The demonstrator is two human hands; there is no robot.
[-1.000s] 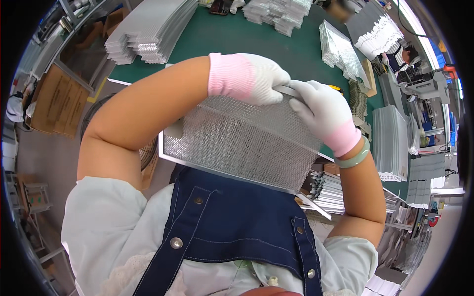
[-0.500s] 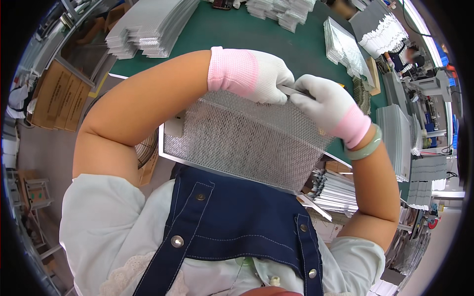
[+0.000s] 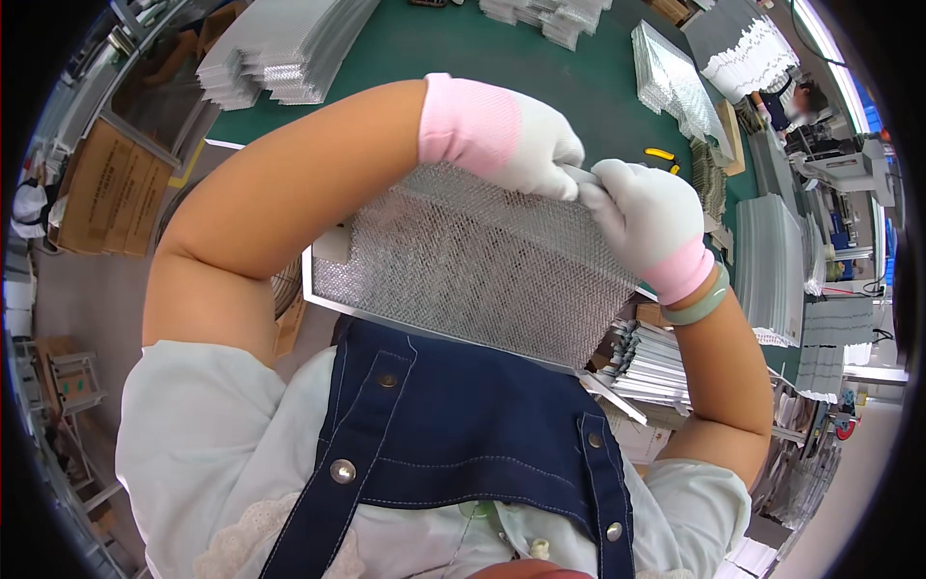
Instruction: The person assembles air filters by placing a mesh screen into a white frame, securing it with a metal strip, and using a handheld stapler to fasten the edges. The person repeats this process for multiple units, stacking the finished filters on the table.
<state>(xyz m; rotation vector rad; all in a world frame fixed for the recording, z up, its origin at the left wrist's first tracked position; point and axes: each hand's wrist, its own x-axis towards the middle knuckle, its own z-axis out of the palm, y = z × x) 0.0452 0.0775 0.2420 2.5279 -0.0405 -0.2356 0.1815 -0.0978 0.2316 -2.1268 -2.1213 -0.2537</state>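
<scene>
Mesh filter panel point(image 3: 473, 270) at frame centre, my left hand point(image 3: 516, 140) and right hand point(image 3: 648, 222) both clenched on its top edge, green worktop point(image 3: 453, 48) beyond

Both gloved hands meet, fingers curled shut: left hand point(image 3: 521, 135) above, right hand point(image 3: 648, 220) beside it, elbows bent.
</scene>
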